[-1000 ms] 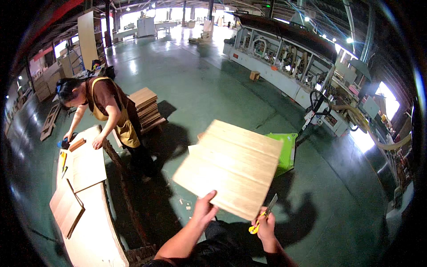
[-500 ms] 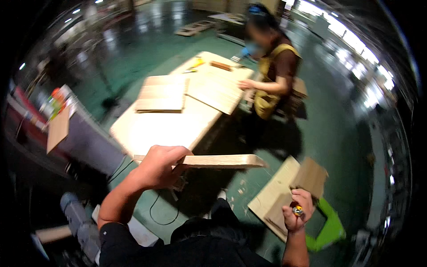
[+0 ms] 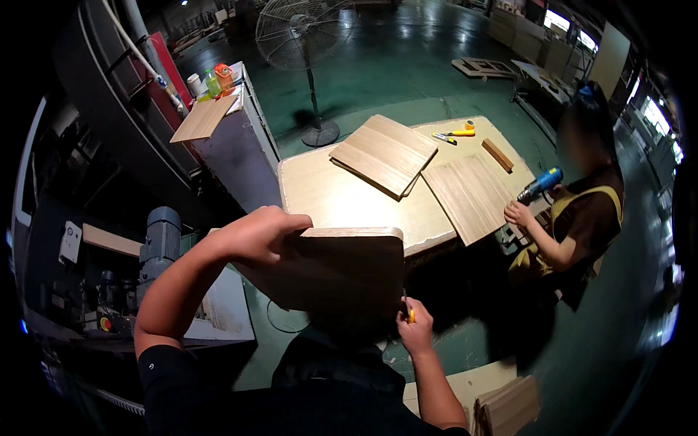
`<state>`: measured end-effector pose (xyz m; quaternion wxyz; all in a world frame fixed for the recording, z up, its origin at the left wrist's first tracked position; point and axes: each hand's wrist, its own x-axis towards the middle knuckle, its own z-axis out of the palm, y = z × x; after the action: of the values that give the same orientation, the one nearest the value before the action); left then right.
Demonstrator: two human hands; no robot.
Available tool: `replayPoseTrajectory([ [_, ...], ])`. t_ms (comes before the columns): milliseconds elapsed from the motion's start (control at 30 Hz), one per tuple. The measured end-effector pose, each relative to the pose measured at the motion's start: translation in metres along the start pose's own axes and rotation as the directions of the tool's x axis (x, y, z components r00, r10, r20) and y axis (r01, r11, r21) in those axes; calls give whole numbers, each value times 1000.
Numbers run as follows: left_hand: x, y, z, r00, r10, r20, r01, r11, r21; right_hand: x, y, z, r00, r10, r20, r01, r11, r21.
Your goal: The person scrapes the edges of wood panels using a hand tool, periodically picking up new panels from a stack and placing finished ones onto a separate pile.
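Note:
My left hand grips the top edge of a wooden board, fingers wrapped over it. The board is tilted up in front of me, with its pale edge on top and its broad face in shadow. Below its right corner, my right hand is closed round a small tool with a yellow handle. A thin dark part of that tool points up along the board's right edge; its exact kind does not show. Beyond the board, a stack of wood panels lies on a pale worktable.
At the right a co-worker holds a blue power tool over another panel. A utility knife, a yellow tool and a wood strip lie on the table. A fan, cabinet, machine motor and floor boards surround me.
My view has swung left. My right hand has come in from the far right with the tool to the board's right edge. The board has tilted, so its broad face now shows.

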<state>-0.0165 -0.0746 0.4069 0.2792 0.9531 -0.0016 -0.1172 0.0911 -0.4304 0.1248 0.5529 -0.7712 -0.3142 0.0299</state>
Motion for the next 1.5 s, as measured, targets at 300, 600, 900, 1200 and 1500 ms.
replayPoseTrajectory([
  [300,106,-125,2,978,-109,-176,147,965,216,31,47,75,910,360,208,-371,928,19],
  [600,257,-292,57,982,-106,156,94,992,81,30,98,149,793,601,101,-605,796,12],
  [900,344,-317,105,992,61,109,-96,930,354,22,82,213,559,815,-154,-810,577,110],
  [1200,145,-229,205,925,302,231,-333,937,110,44,58,206,746,600,-290,-655,738,-160],
  [1500,102,-233,296,986,166,20,-167,970,176,39,16,108,763,530,370,-351,821,-451],
])
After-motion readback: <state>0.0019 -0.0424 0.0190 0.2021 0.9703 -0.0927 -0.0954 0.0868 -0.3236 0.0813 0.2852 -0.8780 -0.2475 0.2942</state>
